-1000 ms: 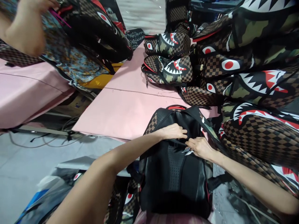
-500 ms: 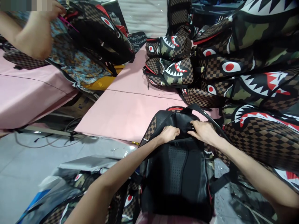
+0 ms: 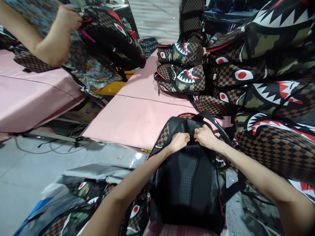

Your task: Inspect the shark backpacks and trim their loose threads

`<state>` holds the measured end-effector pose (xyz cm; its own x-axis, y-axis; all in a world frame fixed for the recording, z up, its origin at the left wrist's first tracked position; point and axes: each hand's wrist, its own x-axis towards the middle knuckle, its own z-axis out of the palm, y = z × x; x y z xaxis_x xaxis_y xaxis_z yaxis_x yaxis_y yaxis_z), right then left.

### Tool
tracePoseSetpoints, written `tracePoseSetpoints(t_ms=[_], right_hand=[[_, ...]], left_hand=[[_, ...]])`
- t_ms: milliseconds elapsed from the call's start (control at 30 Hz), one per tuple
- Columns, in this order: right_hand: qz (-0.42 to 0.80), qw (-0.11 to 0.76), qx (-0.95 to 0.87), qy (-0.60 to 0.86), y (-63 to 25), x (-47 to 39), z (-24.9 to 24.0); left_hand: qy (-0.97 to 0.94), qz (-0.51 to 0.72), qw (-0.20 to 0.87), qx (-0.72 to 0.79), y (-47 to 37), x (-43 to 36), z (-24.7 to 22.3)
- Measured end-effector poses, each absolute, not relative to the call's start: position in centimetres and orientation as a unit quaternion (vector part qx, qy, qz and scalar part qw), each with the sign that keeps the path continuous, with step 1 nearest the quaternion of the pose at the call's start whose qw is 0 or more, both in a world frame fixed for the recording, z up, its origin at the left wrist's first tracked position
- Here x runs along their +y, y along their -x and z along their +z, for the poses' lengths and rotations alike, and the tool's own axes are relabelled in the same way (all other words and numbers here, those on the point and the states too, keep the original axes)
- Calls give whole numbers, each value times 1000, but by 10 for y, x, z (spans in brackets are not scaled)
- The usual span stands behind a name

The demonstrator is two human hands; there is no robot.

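A black backpack [image 3: 188, 183] stands in front of me with its padded, perforated back panel toward me. Checkered trim and a red-lined edge show near its top. My left hand [image 3: 180, 141] is closed at the upper part of this panel, fingers curled against the black material. Just to its right, my right hand [image 3: 205, 136] is also closed, its fingertips pointing toward the left ones with a small dark gap between. What the fingers pinch is hidden against the black surface. A black shoulder strap [image 3: 232, 193] hangs off the right side.
Checkered and camouflage backpacks with shark-mouth prints [image 3: 268, 91] are piled at the right. Smaller printed bags [image 3: 183, 77] lie on the pink table [image 3: 128, 118]. At upper left, a co-worker's hand [image 3: 69, 18] is at another backpack [image 3: 110, 39]. More bags [image 3: 83, 193] sit in plastic at lower left.
My right hand has shifted left, closer to my left hand, and its fingers have curled in. The view has shifted slightly; the co-worker's arm appears farther right.
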<state>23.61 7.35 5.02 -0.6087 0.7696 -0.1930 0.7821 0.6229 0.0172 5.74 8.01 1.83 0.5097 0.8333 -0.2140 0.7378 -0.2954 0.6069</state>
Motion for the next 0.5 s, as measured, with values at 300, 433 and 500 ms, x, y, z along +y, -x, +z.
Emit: tracePoseSetpoints(t_ms=[300, 433, 500], right_hand=[[-60, 101, 840, -530, -241, 72, 59], [-182, 59, 811, -553, -245, 57, 76], [-248, 6, 803, -541, -250, 39, 94]], left_hand=[[-852, 131, 299, 410, -22, 81, 34], [-870, 127, 224, 421, -13, 62, 38], [-886, 176, 163, 396, -7, 36, 53]])
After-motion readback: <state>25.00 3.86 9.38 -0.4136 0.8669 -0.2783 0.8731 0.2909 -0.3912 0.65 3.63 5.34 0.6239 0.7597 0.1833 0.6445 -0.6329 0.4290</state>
